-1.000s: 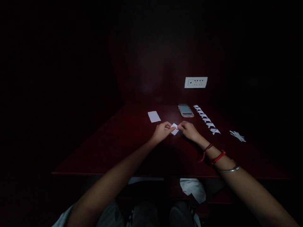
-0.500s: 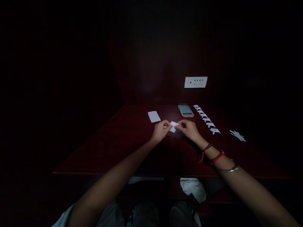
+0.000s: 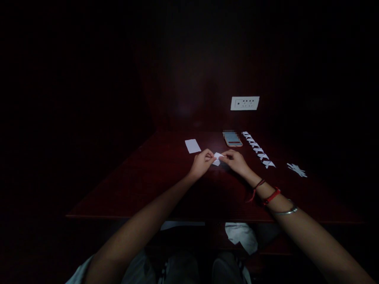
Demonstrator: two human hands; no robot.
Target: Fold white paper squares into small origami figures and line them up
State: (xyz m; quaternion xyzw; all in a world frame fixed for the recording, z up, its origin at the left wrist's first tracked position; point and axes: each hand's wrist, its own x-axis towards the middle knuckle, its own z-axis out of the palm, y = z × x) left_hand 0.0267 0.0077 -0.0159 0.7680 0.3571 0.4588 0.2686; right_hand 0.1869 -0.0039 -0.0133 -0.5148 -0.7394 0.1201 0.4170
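Folded paper (image 3: 217, 155), straight ahead at twelve o'clock, is pinched at nine by the left hand (image 3: 202, 162), at three by the right hand (image 3: 237, 161); folding seems underway, with firm creasing needed next.

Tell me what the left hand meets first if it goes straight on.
The left hand would meet the folded white paper it touches, then probably the right hand; depth is unclear.

The left hand (image 3: 201, 162) and right hand (image 3: 235, 160) hide the side edges of the small white folded paper (image 3: 217, 155), its creases too small to tell. Blur masks the far end of the tan-cased rectangular phone (image 3: 233, 139).
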